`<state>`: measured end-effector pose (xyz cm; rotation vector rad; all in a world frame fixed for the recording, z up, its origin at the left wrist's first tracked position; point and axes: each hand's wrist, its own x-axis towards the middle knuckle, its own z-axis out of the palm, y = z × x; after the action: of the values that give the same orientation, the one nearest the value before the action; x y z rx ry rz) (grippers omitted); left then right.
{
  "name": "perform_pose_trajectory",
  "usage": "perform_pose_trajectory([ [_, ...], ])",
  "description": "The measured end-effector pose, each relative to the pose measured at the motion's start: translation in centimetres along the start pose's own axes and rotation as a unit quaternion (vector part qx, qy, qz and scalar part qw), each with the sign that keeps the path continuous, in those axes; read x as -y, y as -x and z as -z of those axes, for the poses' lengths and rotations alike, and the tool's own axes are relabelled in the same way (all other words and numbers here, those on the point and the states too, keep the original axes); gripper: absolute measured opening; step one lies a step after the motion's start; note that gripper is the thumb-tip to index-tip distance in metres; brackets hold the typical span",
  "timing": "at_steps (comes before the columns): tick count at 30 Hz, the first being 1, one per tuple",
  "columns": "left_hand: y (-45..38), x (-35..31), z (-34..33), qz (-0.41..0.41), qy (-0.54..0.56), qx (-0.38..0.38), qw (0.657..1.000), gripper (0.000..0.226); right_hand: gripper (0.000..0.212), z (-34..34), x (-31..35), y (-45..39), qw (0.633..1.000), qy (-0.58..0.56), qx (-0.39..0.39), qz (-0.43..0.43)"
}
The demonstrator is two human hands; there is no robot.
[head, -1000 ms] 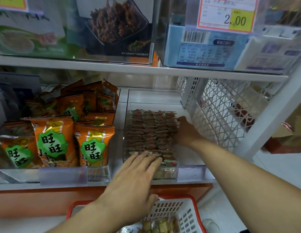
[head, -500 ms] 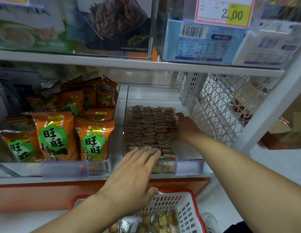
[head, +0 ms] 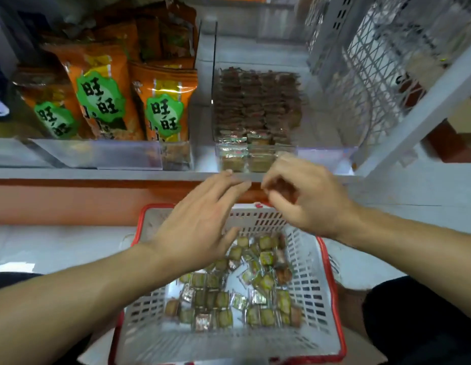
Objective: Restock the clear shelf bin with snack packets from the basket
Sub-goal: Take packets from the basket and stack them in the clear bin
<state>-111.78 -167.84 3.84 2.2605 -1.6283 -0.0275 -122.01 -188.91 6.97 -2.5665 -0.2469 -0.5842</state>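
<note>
In the near white basket (head: 305, 262) with the red rim, head view: loose pile of small square snack packets (head: 229, 293), clear or foil wrap over tan, green and reddish blocks, scattered flat on the bottom. More of the same packets stand in tidy rows in the clear shelf bin (head: 318, 154) on the shelf, far of the basket; its right part looks unfilled. Judged handling: very light, wrap likely slick and crinkly, contents firm enough not to crush; best scooped several at once or pinched by the flat faces or sealed edge. Left hand (head: 200, 227) hovers over the basket's far-left side, fingers straight and spread, holding nothing. Right hand (head: 305, 196) sits just near of the bin front, fingers curled with thumb tucked in; blurred, something reddish may be between them, cannot tell if it grips a packet. Orange snack bags (head: 163, 101) fill the neighbouring bin to the left.
</note>
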Motion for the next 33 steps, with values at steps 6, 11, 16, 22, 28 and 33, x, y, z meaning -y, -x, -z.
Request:
perform_pose_trajectory([
  [6, 7.0, 4.2, -9.5, 0.110, 0.001, 0.354, 0.929, 0.072, 0.045, -10.6, -5.0, 12.8, 0.844, 0.096, 0.472, -0.234],
  [11, 8.7, 7.6, -14.7, 0.266, 0.018, 0.430, 0.862, 0.082, 0.065, -17.6, -6.3, 15.2, 0.832, 0.121, 0.492, -0.225],
  [16, 8.7, 7.0, -20.7, 0.294, 0.045, 0.416, 0.859, 0.073, 0.058, -24.6, -5.5, 16.3, 0.807, 0.140, 0.529, -0.220],
  [22, 9.1, 5.3, -25.4, 0.183, -0.051, 0.494, 0.849, 0.101, 0.041, -27.3, -6.1, 19.0, 0.779, 0.192, 0.584, -0.121],
  [28, 9.7, 5.4, -26.7, 0.259, 0.077, 0.499, 0.823, 0.086, 0.047, -26.0, -5.8, 18.9, 0.769, 0.130, 0.616, -0.115],
  [33, 10.1, 5.1, -26.8, 0.281, 0.134, 0.469, 0.826, 0.055, 0.056, -24.9, -4.9, 18.2, 0.765, 0.107, 0.625, -0.117],
])
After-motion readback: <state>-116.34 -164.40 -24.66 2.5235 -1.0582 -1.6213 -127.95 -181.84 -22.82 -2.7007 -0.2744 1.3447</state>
